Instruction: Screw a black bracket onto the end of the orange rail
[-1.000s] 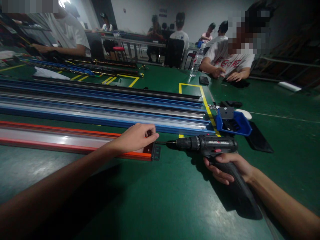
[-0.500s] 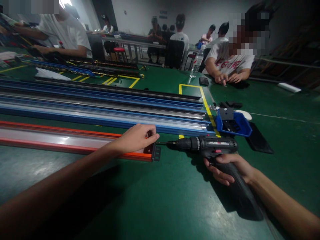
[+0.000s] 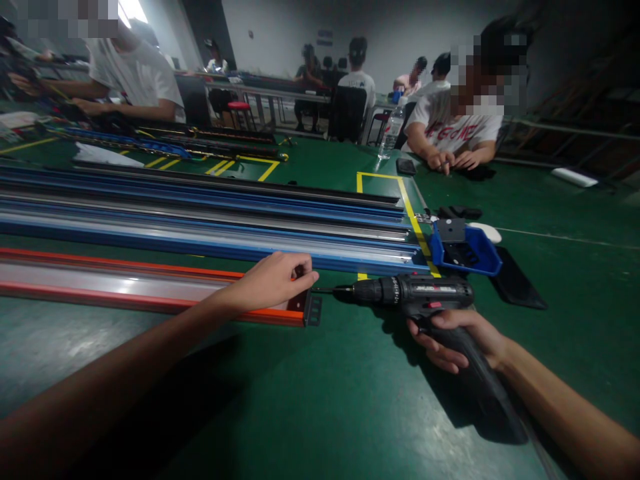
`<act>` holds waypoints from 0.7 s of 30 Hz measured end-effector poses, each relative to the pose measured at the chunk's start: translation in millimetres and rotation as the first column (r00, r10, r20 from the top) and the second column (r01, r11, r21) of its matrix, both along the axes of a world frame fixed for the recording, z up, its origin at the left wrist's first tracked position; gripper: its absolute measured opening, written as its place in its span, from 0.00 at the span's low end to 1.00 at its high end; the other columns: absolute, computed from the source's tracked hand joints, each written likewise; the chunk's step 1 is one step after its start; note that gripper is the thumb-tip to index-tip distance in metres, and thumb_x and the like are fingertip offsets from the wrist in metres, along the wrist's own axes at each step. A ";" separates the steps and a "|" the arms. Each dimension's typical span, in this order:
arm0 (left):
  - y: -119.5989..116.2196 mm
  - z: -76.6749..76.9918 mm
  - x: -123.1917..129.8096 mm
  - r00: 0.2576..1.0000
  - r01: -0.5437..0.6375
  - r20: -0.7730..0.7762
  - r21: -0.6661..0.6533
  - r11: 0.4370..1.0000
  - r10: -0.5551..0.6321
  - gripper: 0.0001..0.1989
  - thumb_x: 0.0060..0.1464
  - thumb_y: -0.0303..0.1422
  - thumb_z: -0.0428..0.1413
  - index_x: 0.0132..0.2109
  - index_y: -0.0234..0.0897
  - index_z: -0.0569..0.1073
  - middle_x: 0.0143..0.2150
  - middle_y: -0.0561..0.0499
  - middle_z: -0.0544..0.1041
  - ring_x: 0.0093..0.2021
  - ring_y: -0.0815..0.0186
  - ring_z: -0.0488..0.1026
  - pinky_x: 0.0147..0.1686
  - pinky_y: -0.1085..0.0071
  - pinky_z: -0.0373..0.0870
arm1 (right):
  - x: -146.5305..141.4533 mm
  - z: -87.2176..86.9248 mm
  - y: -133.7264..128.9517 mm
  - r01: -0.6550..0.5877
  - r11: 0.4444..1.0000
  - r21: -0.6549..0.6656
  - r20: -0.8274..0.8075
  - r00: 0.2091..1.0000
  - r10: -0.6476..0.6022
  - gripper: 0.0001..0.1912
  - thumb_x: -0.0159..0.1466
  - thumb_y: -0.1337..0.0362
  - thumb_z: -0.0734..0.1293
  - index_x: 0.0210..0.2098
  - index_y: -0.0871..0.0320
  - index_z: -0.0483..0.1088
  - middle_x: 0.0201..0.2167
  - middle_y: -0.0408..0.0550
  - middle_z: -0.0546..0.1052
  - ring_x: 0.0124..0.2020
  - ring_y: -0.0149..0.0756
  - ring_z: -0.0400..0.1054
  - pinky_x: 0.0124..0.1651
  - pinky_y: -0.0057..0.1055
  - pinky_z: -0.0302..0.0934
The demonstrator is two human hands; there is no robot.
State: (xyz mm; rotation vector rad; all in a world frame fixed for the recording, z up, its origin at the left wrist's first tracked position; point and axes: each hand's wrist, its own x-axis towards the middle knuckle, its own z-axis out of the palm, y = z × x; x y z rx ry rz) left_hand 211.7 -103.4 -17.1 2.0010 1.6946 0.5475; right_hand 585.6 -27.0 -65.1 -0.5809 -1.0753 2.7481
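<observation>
My right hand (image 3: 457, 340) is wrapped round the grip of a black cordless drill (image 3: 435, 293), with a finger at its trigger. The drill lies level and points left. Its bit (image 3: 325, 290) reaches the black end cap (image 3: 313, 311) of a long orange-edged aluminium profile (image 3: 150, 287). Over that end of the profile rests my left hand (image 3: 275, 280), its thumb and forefinger curled together beside the bit's tip. Whatever is between those fingers is hidden. The exact contact of the bit with the cap does not show.
Several blue and black profiles (image 3: 250, 230) lie behind the orange one. At their right stands a blue bin (image 3: 485, 250) with black plates, beside a dark phone-like slab (image 3: 520, 280). A bottle (image 3: 391, 133) stands farther back. Co-workers sit across the green table (image 3: 310, 400).
My view has shifted slightly. Both hands, the drill and the orange profile keep nearly the same positions. At the far left, a co-worker's arms have moved.
</observation>
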 end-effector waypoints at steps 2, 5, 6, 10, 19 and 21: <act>-0.3 0.0 0.3 1.000 -0.001 0.001 0.000 1.000 0.001 0.15 0.64 0.42 0.52 0.33 0.38 0.72 0.28 0.55 0.75 0.28 0.67 0.70 0.30 0.71 0.58 | 0.0 -0.1 0.2 0.000 1.000 0.000 -0.003 1.000 0.000 0.17 0.66 0.63 0.64 0.47 0.69 0.75 0.30 0.48 0.75 0.15 0.21 0.62 0.25 0.24 0.65; -1.3 0.2 0.7 1.000 0.000 -0.009 0.006 1.000 0.000 0.15 0.64 0.42 0.51 0.34 0.39 0.72 0.28 0.55 0.75 0.28 0.67 0.70 0.30 0.71 0.59 | 0.1 -0.2 -0.2 -0.006 1.000 -0.006 -0.015 1.000 0.006 0.17 0.65 0.63 0.64 0.48 0.69 0.76 0.30 0.48 0.75 0.15 0.21 0.62 0.25 0.24 0.66; -1.6 0.0 0.7 1.000 0.003 -0.016 0.014 1.000 -0.003 0.14 0.64 0.42 0.51 0.34 0.39 0.72 0.28 0.55 0.76 0.28 0.67 0.70 0.30 0.71 0.60 | 0.1 -0.3 -0.4 -0.008 1.000 -0.008 -0.018 1.000 0.007 0.17 0.65 0.63 0.64 0.48 0.69 0.76 0.30 0.48 0.75 0.15 0.21 0.63 0.25 0.24 0.66; -1.1 -2.0 -0.8 0.999 0.028 -0.024 0.064 0.998 -0.027 0.13 0.66 0.41 0.50 0.39 0.39 0.73 0.34 0.53 0.78 0.32 0.66 0.73 0.34 0.69 0.65 | 0.0 -0.4 -0.2 -0.014 1.000 -0.009 -0.027 1.000 0.013 0.18 0.65 0.63 0.64 0.48 0.69 0.76 0.30 0.48 0.75 0.15 0.21 0.63 0.26 0.24 0.67; -66.1 39.2 48.2 0.879 0.400 -0.008 0.555 0.730 -0.476 0.24 0.65 0.28 0.52 0.66 0.40 0.58 0.45 0.48 0.78 0.46 0.64 0.75 0.49 0.66 0.71 | 0.0 3.0 0.5 -0.008 1.000 -0.029 0.031 0.999 0.009 0.17 0.65 0.61 0.66 0.47 0.68 0.75 0.30 0.48 0.75 0.16 0.21 0.63 0.25 0.23 0.66; -96.2 50.3 66.7 0.805 0.473 0.104 0.480 0.739 -0.584 0.22 0.66 0.33 0.51 0.65 0.42 0.59 0.38 0.51 0.79 0.39 0.65 0.76 0.43 0.69 0.73 | -0.9 3.6 0.2 -0.012 0.999 -0.037 0.017 1.000 0.013 0.16 0.65 0.62 0.66 0.47 0.69 0.74 0.30 0.48 0.75 0.17 0.22 0.63 0.26 0.23 0.66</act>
